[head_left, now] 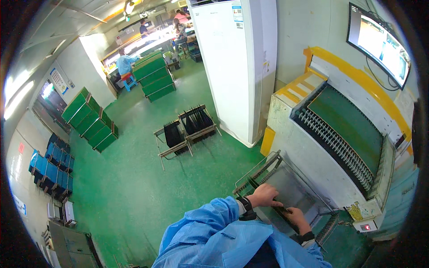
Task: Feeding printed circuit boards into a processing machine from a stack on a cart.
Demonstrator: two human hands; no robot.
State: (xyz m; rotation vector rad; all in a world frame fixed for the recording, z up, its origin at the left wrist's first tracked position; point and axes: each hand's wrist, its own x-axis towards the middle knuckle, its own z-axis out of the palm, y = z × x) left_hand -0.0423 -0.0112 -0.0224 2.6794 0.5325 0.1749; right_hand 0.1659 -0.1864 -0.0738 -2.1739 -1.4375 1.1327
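My left hand and my right hand are both closed on the upper edge of a thin dark panel, seen almost edge-on. The panel stands in a metal rack with toothed side rails, low in front of me. My fingers hide part of the panel's edge. I cannot tell whether its lower edge rests in the rack's slots. Just right of the rack is a roller conveyor machine, with a flat green panel lying on its bed of rollers.
A tall white cabinet-like unit stands ahead. Racks holding dark panels are on the green floor. Stacks of green panels and blue ones stand farther off and left. A screen hangs at right. Several people sit at far benches.
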